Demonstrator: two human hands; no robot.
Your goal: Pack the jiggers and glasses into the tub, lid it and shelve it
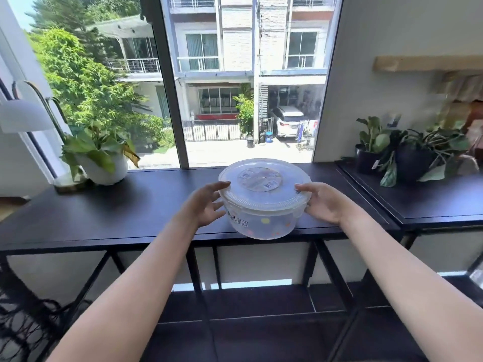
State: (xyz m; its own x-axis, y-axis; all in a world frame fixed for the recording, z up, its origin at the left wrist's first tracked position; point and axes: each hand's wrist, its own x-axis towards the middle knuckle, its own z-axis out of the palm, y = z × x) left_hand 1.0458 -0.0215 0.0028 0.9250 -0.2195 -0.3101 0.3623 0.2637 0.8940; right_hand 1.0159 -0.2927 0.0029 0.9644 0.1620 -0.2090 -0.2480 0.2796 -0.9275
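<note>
A round translucent plastic tub (264,220) with coloured dots and lettering on its wall has its clear lid (264,176) on, with a round label in the middle of the lid. I hold the tub between both hands over the front edge of the black table (130,212). My left hand (206,205) presses on the left side, thumb at the lid's rim. On the right side my right hand (324,202) grips it the same way. What lies inside the tub is too blurred to make out.
A potted plant in a white pot (104,163) and a lamp base stand at the table's left end. Dark pots with plants (407,155) sit on a second black table at the right. A wooden wall shelf (428,63) hangs at upper right. A lower shelf (251,301) runs under the table.
</note>
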